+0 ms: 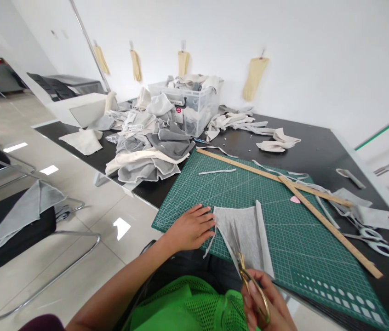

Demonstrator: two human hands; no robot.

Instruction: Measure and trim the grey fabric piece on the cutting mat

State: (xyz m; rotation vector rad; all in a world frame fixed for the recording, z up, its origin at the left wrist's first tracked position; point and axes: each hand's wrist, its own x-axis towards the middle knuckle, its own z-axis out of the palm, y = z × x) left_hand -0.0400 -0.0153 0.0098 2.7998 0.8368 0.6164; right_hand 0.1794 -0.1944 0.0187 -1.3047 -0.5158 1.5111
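A grey fabric piece (249, 230) lies on the green cutting mat (284, 239) near the front edge of the table. My left hand (191, 227) rests flat on the mat, its fingertips on the fabric's left corner. In my right hand (266, 305) are gold-handled scissors (249, 276), gripped by the handles. Their blades point up into the lower part of the fabric. One edge of the fabric is rolled into a long fold at the right.
Two wooden rulers (325, 220) cross on the mat, near a pink chalk piece (294, 199). White-handled scissors (375, 241) and grey scraps lie at the right. A fabric heap (149, 147) and a clear bin (194, 105) stand at the back. A green mesh bag (187, 305) sits in my lap.
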